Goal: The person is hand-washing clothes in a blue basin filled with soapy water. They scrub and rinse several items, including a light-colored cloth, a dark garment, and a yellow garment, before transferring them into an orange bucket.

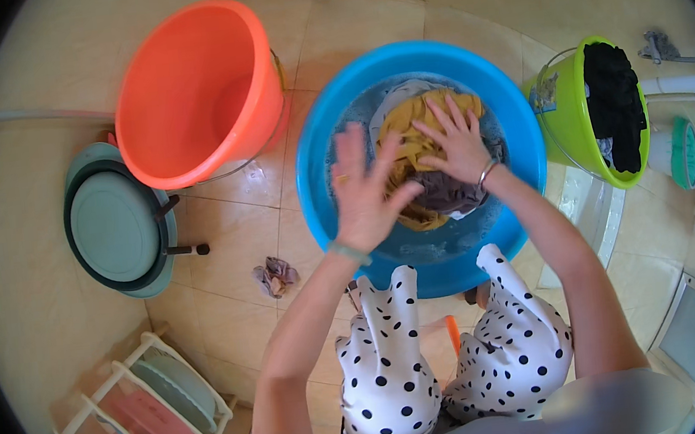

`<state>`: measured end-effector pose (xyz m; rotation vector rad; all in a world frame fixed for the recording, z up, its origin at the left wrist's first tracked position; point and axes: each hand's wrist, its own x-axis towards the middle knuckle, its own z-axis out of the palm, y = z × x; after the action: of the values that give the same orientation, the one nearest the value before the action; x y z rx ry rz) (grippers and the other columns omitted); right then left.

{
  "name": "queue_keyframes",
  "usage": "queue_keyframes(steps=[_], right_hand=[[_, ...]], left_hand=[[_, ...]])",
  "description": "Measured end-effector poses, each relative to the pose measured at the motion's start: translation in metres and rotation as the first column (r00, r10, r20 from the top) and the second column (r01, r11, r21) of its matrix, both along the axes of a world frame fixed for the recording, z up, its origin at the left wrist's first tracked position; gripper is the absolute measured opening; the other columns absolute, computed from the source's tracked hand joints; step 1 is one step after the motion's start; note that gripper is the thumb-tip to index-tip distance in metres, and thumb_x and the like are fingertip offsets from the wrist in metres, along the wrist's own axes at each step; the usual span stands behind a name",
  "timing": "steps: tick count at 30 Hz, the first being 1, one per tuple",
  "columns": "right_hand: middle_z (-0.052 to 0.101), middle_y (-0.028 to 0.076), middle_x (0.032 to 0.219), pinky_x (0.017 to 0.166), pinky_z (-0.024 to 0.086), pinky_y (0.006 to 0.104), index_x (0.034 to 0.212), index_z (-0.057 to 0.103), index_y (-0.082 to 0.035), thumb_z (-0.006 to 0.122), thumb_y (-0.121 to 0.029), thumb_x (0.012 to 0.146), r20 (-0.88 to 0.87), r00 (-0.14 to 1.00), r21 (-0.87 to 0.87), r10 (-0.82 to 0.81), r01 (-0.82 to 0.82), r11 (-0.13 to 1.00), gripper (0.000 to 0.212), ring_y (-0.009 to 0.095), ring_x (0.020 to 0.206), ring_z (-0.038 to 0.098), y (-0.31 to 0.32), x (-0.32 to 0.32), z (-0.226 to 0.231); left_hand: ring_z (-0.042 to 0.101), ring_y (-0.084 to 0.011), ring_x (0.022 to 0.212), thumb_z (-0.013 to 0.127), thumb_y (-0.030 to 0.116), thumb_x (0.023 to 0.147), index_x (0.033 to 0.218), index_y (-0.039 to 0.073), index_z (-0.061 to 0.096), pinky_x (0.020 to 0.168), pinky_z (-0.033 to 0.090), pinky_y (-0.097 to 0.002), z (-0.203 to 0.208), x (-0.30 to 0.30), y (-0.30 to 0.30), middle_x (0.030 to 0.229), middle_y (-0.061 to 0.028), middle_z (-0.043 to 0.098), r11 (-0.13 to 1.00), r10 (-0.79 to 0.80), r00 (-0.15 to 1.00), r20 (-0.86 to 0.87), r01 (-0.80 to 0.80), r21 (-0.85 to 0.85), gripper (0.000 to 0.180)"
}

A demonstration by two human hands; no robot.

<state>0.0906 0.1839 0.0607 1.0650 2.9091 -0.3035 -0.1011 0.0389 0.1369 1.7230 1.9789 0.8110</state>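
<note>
A large round blue basin [316,106] holds soapy water and a heap of wet laundry. On top of the heap lies a mustard-yellow garment [411,117], with a dark brown garment [447,193] beside it and a pale grey-white cloth [397,96] behind. My right hand [457,144] rests on the yellow garment, fingers spread, a bracelet at its wrist. My left hand [366,194], slightly blurred, hovers over the left part of the basin with its fingers apart and nothing in it.
An orange bucket [190,89] stands tilted in view at the back left. On the right, a lime-green bucket [564,105] holds dark clothes [613,104]. Grey-green basins [115,220] lean at the left wall, above a white rack [118,372]. A small crumpled cloth [275,276] lies on the tiles.
</note>
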Motion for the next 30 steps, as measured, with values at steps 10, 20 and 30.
queue_keyframes(steps=[10,20,30], right_hand=[[0.007,0.008,0.161,0.106,0.016,0.0698,0.149,0.034,-0.032,0.050,-0.064,0.087,0.008,0.999,-0.095,-0.051,0.052,0.994,0.071,0.038,0.147,0.001,-0.051,0.010,-0.076],[0.023,0.011,0.156,0.103,0.022,0.0694,0.141,0.046,-0.031,0.053,-0.065,0.084,0.137,0.990,-0.126,-0.026,0.043,0.991,0.066,0.039,0.141,0.020,-0.042,-0.001,-0.103],[0.048,0.006,0.138,0.100,0.037,0.0539,0.108,0.071,-0.022,0.067,-0.053,0.077,-0.148,0.989,0.040,-0.003,0.009,0.999,0.045,0.034,0.126,0.041,-0.017,0.000,-0.106]], left_hand=[[-0.003,-0.0413,0.147,0.072,0.064,0.070,0.154,0.037,0.011,0.105,0.016,-0.0735,-0.113,0.031,0.017,0.161,-0.0136,-0.004,0.767,-0.513,0.812,-0.278,0.287,-0.574,0.107],[0.023,-0.0458,0.141,0.075,0.049,0.076,0.153,0.039,0.007,0.109,0.031,-0.0573,-0.156,0.029,0.020,0.159,-0.0169,0.010,0.675,-0.507,0.832,-0.224,0.221,-0.704,0.103],[0.032,-0.0436,0.136,0.074,0.040,0.079,0.146,0.032,0.034,0.110,0.033,-0.0512,-0.179,0.010,0.024,0.153,-0.0203,0.025,0.848,-0.420,0.905,-0.072,0.362,-0.386,0.079]])
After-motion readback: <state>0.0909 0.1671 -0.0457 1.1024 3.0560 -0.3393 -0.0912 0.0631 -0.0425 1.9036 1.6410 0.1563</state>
